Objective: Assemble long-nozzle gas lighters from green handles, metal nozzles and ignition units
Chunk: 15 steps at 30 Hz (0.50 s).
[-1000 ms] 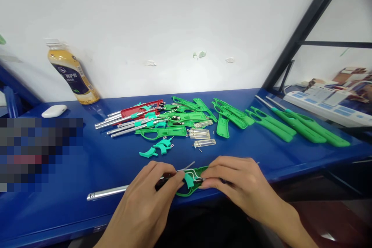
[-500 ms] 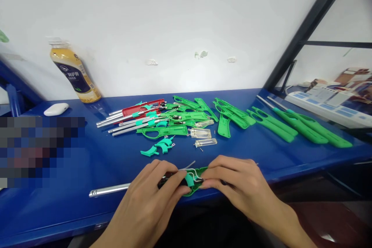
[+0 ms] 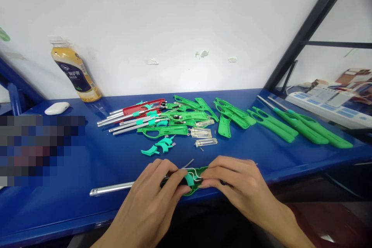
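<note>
At the table's front edge, a green lighter shell (image 3: 195,190) lies under both hands, with white wires (image 3: 192,172) and a teal trigger (image 3: 189,179) inside it. My left hand (image 3: 154,190) pinches a black part beside the trigger, its fingers closed. A silver tube (image 3: 112,189) extends leftward from beneath that hand. My right hand (image 3: 240,180) has its thumb and fingers pressed together on a small black piece at the wire ends, over the shell's right part. The fingers hide much of the shell.
Behind the hands lie teal triggers (image 3: 165,145), clear fuel tanks (image 3: 206,142), green shells (image 3: 232,112), a red shell (image 3: 142,110) and silver tubes. Closed green lighters (image 3: 316,128) lie right. A yellow bottle (image 3: 76,71) and white case (image 3: 57,108) stand back left.
My left hand has shifted very slightly to the right along the shell. My right hand keeps almost the same place and grip.
</note>
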Available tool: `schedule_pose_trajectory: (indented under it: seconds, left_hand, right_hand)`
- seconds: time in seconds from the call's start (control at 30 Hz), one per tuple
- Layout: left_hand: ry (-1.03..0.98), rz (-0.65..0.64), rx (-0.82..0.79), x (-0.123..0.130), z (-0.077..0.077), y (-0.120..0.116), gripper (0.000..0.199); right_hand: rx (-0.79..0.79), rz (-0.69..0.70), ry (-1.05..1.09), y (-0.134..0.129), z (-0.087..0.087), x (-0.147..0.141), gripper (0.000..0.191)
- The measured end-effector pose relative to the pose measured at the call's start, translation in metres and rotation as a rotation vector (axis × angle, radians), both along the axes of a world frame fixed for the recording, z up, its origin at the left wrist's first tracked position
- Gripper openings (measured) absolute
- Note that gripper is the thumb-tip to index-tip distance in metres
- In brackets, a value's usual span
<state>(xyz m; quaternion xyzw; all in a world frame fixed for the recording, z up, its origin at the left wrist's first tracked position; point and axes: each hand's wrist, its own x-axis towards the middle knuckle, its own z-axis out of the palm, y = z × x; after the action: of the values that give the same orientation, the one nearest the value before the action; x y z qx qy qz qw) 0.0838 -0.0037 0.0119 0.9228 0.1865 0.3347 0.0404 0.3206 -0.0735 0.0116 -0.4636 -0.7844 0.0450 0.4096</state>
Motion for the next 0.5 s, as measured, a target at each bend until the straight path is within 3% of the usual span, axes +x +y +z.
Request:
schedule_pose_trajectory:
  seconds: [0.3, 0.5]
  left_hand:
    - [0.046, 0.017, -0.048, -0.0051, -0.0058, 0.0034, 0.02]
    - [-0.01, 0.004, -0.085, -0.0038, 0.0006, 0.0023, 0.018]
  right_hand:
    - [-0.073, -0.033, -0.07, -0.0038, -0.0012, 0.0032, 0.01]
    - [-0.057, -0.04, -0.11, -0.0064, -0.0014, 0.0031, 0.009]
